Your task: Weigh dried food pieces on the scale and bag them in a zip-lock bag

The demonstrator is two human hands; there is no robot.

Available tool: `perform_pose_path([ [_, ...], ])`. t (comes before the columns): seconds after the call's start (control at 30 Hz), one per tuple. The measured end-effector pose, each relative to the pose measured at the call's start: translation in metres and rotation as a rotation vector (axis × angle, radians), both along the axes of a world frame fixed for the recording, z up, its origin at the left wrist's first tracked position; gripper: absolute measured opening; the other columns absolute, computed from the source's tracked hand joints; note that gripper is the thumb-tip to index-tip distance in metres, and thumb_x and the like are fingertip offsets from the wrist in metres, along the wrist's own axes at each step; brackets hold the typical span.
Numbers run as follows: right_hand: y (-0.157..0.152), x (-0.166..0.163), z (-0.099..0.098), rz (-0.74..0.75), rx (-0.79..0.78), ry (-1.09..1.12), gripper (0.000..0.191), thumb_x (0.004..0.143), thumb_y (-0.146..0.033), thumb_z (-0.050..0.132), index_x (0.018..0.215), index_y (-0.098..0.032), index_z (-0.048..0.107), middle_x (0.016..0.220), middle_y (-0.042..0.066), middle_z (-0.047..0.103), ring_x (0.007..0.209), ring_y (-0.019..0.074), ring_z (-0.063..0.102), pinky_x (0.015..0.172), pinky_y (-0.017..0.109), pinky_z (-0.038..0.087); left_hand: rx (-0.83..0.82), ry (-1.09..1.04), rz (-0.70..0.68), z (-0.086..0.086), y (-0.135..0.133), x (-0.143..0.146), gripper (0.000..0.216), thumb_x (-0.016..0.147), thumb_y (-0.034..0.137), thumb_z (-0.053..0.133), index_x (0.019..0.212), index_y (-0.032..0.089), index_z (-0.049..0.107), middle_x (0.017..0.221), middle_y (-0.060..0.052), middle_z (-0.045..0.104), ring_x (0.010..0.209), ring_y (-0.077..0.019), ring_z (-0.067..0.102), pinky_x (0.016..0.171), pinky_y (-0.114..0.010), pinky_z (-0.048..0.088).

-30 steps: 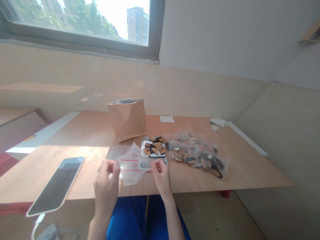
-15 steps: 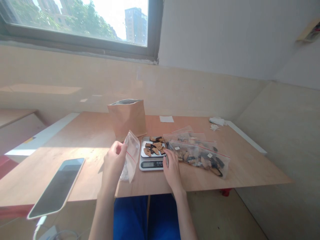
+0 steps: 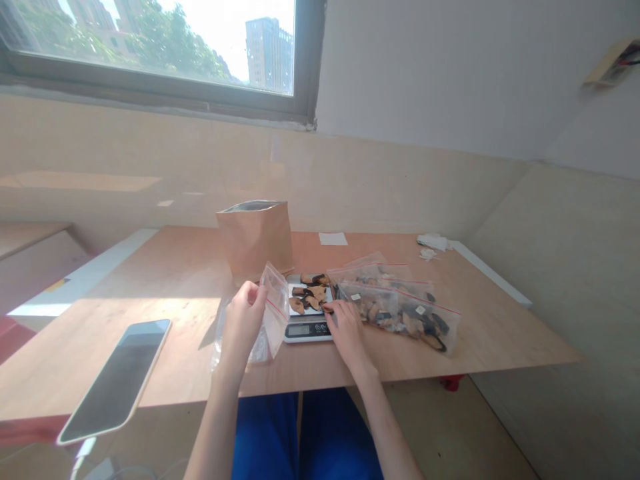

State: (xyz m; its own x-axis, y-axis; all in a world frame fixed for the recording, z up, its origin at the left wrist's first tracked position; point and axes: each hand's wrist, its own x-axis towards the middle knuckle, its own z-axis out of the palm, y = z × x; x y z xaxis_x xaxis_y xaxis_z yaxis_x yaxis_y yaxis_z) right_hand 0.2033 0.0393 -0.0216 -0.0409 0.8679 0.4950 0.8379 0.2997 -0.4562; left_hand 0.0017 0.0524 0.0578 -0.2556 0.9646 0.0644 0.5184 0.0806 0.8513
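Observation:
My left hand [image 3: 245, 317] pinches the upper edge of a clear zip bag [image 3: 277, 320], holding its mouth apart just left of the scale. Loose clear plastic lies under that hand. Several dried brown slices with dark edges [image 3: 316, 293], perhaps mushroom, rest on the white kitchen scale [image 3: 295, 335]. At the plate's front right corner, my right hand [image 3: 347, 330] has its thumb and fingers closed around one dried slice [image 3: 327, 309]. The scale's display digits are too small to read.
Filled zip bags of dried slices [image 3: 400, 313] overlap right of the scale. An open brown paper pouch [image 3: 257, 240] stands behind. A phone [image 3: 117, 380] with a cable lies front left. White paper [image 3: 333, 239] and crumpled wrapping [image 3: 433, 242] sit at the back of the table.
My left hand has shifted right with the zip bag, which now overlaps the scale's left edge. My right hand has moved slightly right and closed on a slice at the plate's corner.

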Motion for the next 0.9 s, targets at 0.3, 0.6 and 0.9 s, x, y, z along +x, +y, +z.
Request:
perform_pose_path([
  [0.3,0.005,-0.023,0.049,0.005,-0.062,0.556,0.028,0.088,-0.024,0.046,0.110,-0.015,0.060,0.094,0.007,0.065,0.078,0.0159,0.059,0.075,0.029,0.048,0.052,-0.039,-0.021,-0.005,-0.002,0.004,0.030,0.081,0.044,0.042,0.063,0.021,0.043,0.057,0.003,0.050,0.058,-0.0145,0.047,0.057,-0.025,0.032],
  [0.6,0.020,-0.053,0.088,0.214,-0.118,0.634,0.031,0.084,-0.027,0.051,0.113,-0.018,0.059,0.091,0.004,0.064,0.073,0.0129,0.057,0.064,0.023,0.048,0.099,-0.142,-0.058,-0.022,-0.001,0.006,0.032,0.080,0.046,0.043,0.062,0.021,0.042,0.056,0.003,0.050,0.057,-0.0145,0.049,0.057,-0.025,0.034],
  [0.9,0.035,-0.032,0.015,0.048,-0.091,0.055,0.031,0.086,-0.015,0.043,0.109,-0.018,0.063,0.113,0.013,0.054,0.108,0.0248,0.049,0.096,0.042,0.041,0.092,-0.206,-0.037,-0.024,0.000,0.002,0.031,0.081,0.045,0.044,0.062,0.021,0.042,0.054,0.004,0.047,0.056,-0.0134,0.047,0.057,-0.024,0.033],
])
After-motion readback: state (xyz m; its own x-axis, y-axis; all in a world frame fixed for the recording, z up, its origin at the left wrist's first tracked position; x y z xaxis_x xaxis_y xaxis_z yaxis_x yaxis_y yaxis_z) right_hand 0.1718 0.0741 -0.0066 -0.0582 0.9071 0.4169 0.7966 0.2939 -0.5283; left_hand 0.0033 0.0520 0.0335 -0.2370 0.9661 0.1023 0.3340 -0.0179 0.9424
